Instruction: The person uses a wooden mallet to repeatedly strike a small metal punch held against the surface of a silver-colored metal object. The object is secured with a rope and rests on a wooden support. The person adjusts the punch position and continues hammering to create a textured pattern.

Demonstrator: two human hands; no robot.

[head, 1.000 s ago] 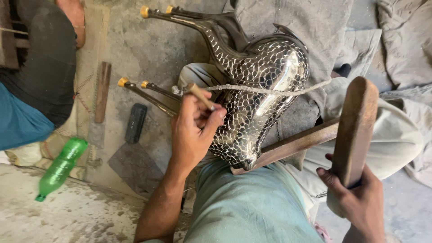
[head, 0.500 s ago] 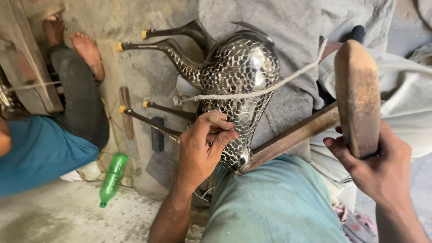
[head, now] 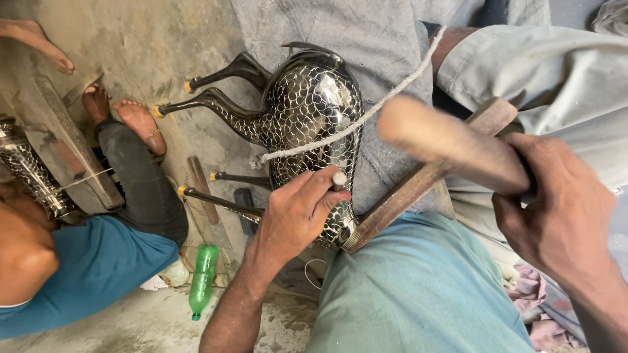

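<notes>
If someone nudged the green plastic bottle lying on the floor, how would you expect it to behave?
The green bottle lies on its side on the gritty floor, so it would probably roll if nudged across its length. It looks like thin plastic, so it is likely light and easily dented. How full it is cannot be told.

- The dusty concrete floor [head: 124,39] carries everything.
- A green plastic bottle [head: 203,280] lies near its lower edge.
- A wooden plank [head: 72,140] lies towards its left edge.
- A flat dark tool [head: 246,210] lies beside a wooden stick [head: 203,188].
</notes>
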